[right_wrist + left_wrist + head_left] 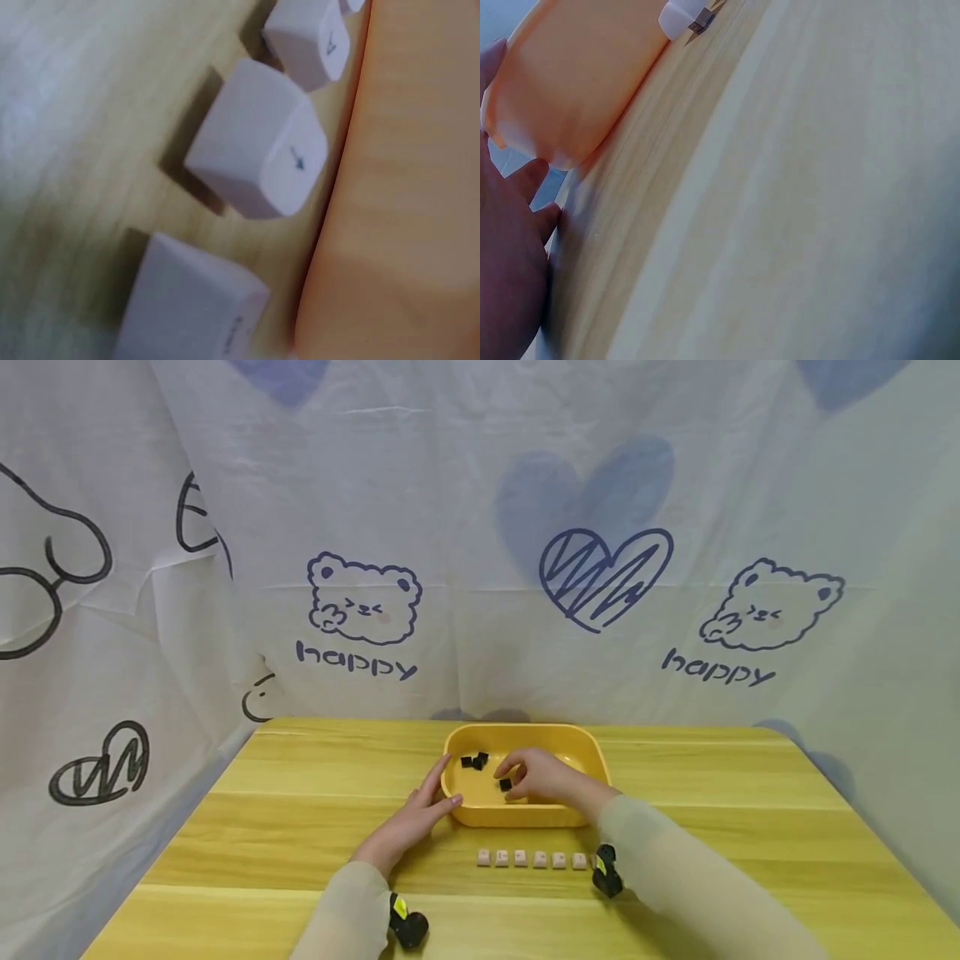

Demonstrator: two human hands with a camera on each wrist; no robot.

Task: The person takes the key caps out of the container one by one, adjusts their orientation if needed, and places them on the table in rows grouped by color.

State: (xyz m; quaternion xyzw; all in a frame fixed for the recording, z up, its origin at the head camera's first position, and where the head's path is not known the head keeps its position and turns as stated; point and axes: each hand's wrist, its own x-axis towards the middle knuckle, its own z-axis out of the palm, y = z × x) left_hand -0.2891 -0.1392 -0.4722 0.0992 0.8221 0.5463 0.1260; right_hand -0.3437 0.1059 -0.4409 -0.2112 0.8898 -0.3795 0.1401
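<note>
In the head view the left hand (pixel 411 827) touches the left end of a yellow tray (pixel 525 816), its fingers extended along the rim and thumb at the front corner. Inside that tray the right hand (pixel 542 776) has thumb and forefinger bent round a small black piece (pixel 506 785). Several other black pieces (pixel 478 762) lie left of it on the tray floor. The left wrist view shows the left hand (pixel 510 247) beside the tray wall (pixel 577 82). Pale keycaps (pixel 259 139) stand alongside the tray (pixel 397 187) in the right wrist view, where the right hand is not seen.
Several pale keycaps (pixel 540 859) form a row on the wooden table (pixel 300 827) before the tray, the right end partly hidden by the right wrist's black camera (pixel 607 871). Another camera (pixel 408 925) is on the left wrist. A printed white cloth (pixel 465 527) hangs behind.
</note>
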